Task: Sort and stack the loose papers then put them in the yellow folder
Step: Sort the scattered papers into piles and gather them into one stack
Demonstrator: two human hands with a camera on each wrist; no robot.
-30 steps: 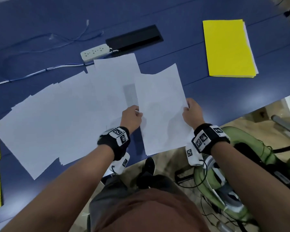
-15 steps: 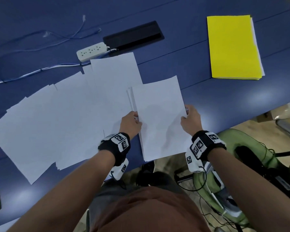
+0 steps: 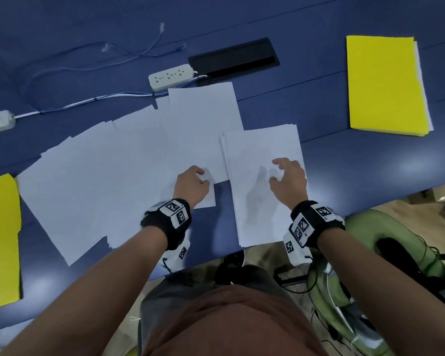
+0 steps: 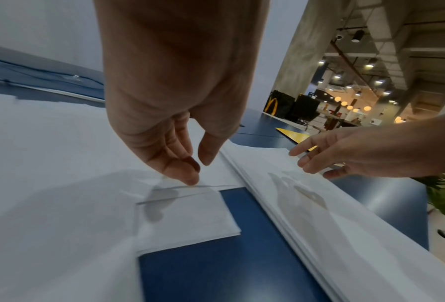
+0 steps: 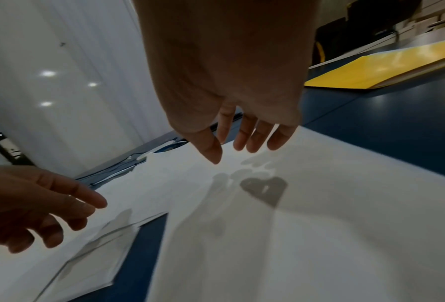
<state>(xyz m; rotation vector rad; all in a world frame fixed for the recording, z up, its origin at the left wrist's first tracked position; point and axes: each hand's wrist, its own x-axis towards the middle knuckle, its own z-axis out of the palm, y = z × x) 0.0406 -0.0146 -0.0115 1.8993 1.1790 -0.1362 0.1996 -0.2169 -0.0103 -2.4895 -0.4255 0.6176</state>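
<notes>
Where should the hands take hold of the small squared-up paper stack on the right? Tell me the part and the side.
Grip the paper stack by its two long edges, left hand from the left and right hand from the right. Probably easiest at the near end: it overhangs the blue table, so fingers can slip underneath, and the left edge lies over bare table near there.

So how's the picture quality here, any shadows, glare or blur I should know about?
Head view: sharp in the middle, table edges bowed by the wide lens, soft sheen on the blue top. Left wrist view: near papers blurred, left hand casts a shadow on them. Right wrist view: right hand looms dim, its finger shadows fall on the stack, with glare on the folder.
</notes>
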